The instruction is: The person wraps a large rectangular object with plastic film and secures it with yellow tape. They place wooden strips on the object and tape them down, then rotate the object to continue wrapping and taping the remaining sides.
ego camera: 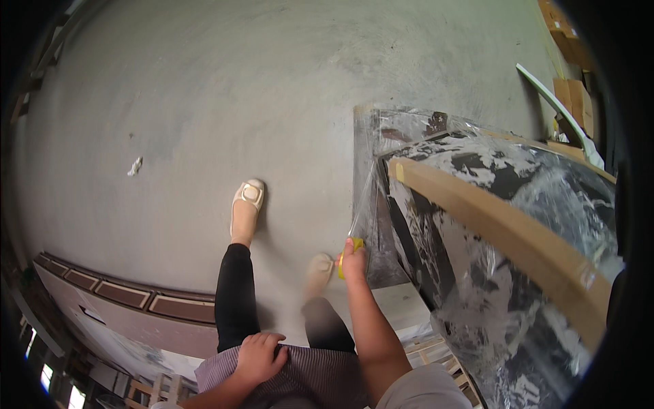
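Observation:
My right hand (353, 263) grips a yellow roll (358, 242), apparently of clear tape. From it a taut transparent strip (364, 202) runs up to the near corner of a large stack wrapped in clear plastic film (424, 225). Dark and pale patches show through the crumpled film. Over the stack's top lies a long brown cardboard edge strip (490, 220). My left hand (259, 358) holds nothing visible and rests on the striped cloth (322, 370) at my waist, its thumb apart from the fingers.
A panel with brown recessed sections (122, 294) stands at lower left. Wooden pallet slats (426, 353) show beside the stack. A white scrap (135, 166) lies on the grey floor (204, 102). Cardboard boxes (575, 102) and a long pale strip (554, 99) are at right.

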A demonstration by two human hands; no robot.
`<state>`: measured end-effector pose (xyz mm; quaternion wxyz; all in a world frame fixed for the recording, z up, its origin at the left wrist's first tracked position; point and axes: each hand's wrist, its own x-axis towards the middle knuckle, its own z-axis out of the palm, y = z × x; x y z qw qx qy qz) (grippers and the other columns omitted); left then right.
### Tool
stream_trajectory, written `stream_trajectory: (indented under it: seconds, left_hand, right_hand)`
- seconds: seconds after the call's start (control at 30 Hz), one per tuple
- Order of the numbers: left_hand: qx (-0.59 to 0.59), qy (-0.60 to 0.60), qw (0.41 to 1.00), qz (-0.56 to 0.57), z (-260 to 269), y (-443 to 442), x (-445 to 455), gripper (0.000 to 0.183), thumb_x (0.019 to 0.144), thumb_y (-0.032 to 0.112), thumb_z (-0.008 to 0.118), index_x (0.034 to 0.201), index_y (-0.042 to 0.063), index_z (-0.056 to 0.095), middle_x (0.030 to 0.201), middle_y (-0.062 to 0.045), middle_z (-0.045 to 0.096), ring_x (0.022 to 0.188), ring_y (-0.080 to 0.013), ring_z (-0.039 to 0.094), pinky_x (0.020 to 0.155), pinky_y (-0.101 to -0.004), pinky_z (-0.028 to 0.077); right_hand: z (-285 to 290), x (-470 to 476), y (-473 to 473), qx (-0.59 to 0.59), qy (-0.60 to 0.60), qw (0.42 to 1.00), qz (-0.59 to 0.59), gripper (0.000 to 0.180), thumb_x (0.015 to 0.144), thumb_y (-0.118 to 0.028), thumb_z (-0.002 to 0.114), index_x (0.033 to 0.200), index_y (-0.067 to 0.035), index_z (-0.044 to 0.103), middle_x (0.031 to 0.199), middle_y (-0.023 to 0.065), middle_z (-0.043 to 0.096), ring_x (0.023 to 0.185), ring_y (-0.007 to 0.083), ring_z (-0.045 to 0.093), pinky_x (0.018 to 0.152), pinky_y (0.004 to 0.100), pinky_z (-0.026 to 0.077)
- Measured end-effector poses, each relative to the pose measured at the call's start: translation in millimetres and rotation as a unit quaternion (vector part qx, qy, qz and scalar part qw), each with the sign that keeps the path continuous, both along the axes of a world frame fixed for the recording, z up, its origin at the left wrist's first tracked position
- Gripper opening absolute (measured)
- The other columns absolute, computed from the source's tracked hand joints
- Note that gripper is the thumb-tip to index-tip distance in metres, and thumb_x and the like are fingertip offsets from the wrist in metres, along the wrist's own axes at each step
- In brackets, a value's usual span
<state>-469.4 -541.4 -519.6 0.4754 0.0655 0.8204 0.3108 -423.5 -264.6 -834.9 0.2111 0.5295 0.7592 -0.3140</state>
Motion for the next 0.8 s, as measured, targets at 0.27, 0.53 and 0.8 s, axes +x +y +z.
stream_trajectory:
  seconds: [0.27, 0.53, 0.8]
  left_hand:
    - [0.065, 0.036, 0.992, 0.103, 40.6, 40.3, 92.0, 0.021, 0.081, 0.019, 0.064, 0.099, 0.008, 0.064, 0.093, -0.01, 0.066, 0.094, -0.0298, 0.062, 0.085, -0.0411, 0.044]
    - [-0.026, -0.034, 0.999, 0.024, 23.7, 18.9, 203.0, 0.031, 0.082, 0.028, 0.06, 0.102, 0.005, 0.066, 0.099, -0.012, 0.067, 0.102, -0.0279, 0.06, 0.092, -0.0418, 0.041]
    - [-0.04, -0.026, 0.997, 0.054, 24.0, 29.1, 253.3, 0.027, 0.082, 0.025, 0.061, 0.1, 0.006, 0.066, 0.098, -0.011, 0.068, 0.1, -0.0263, 0.061, 0.089, -0.0401, 0.041]
  right_hand:
    - [91.9, 75.0, 53.5, -0.016, -0.102, 0.992, 0.071, 0.072, 0.093, -0.052, 0.048, 0.107, 0.018, 0.053, 0.108, 0.0397, 0.058, 0.104, 0.0511, 0.057, 0.09, 0.0492, 0.046]
    - [129.7, 102.9, 90.0, 0.135, -0.086, 0.965, 0.208, 0.07, 0.092, -0.053, 0.051, 0.109, 0.014, 0.053, 0.107, 0.0349, 0.061, 0.101, 0.0487, 0.059, 0.088, 0.0485, 0.048]
    - [111.7, 106.3, 128.0, 0.189, -0.119, 0.951, 0.213, 0.069, 0.092, -0.053, 0.052, 0.115, 0.012, 0.046, 0.098, 0.0312, 0.064, 0.093, 0.046, 0.063, 0.08, 0.0518, 0.05]
